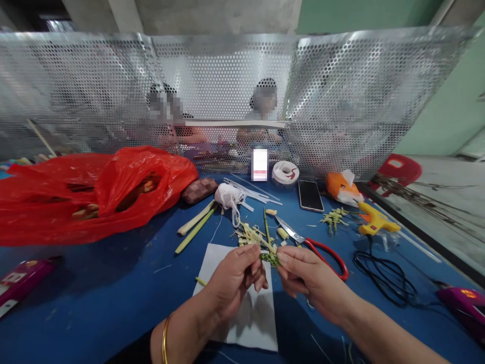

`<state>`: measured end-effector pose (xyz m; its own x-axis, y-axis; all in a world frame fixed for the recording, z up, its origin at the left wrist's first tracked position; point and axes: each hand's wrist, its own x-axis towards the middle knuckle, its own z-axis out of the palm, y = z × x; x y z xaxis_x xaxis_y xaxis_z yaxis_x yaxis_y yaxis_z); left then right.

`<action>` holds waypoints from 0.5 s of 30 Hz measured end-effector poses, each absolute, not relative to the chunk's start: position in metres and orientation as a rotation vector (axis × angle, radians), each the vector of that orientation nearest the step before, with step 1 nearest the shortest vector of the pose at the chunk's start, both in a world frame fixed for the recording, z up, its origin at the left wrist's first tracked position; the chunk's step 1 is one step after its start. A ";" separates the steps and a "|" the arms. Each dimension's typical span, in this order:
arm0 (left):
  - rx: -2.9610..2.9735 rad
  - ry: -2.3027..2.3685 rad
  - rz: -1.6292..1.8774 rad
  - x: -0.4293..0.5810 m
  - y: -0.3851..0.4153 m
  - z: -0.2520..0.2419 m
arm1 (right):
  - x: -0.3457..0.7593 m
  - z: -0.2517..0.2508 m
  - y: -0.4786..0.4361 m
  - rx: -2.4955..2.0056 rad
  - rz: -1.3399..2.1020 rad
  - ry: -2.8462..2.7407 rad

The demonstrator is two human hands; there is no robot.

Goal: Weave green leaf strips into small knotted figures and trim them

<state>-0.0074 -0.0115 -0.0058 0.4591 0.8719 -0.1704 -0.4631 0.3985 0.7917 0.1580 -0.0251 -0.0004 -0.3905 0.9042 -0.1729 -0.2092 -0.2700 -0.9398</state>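
Note:
My left hand and my right hand meet in front of me, both closed in a pinch. Between their fingertips is a small green plant piece, its ends covered by the fingers. Under the left hand lies a white sheet of paper. Just beyond the fingers is a loose heap of pale plant shreds, with an upright-pointing green stalk beside it. Scissors with red handles lie past the right hand, blades towards the cut stalk bits.
On the left are a red plastic bag, two long stalks and a purple device. White string, a tape roll and a phone lie farther back. A yellow glue gun with black cord sits right. Two people sit behind the perforated screen.

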 end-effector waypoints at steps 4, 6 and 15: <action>0.744 0.640 0.922 -0.005 -0.013 -0.007 | 0.158 -0.002 -0.027 -0.973 1.760 -1.130; 0.745 0.638 0.922 -0.005 -0.013 -0.006 | 0.158 -0.001 -0.027 -0.975 1.765 -1.128; 0.765 0.664 0.908 -0.007 -0.010 -0.009 | 0.158 0.002 -0.027 -1.040 1.720 -1.200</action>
<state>-0.0073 -0.0103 -0.0085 0.4588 0.8700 -0.1804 -0.4353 0.3971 0.8080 0.1578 -0.0265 0.0021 -0.3614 0.9138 -0.1855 -0.1413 -0.2504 -0.9578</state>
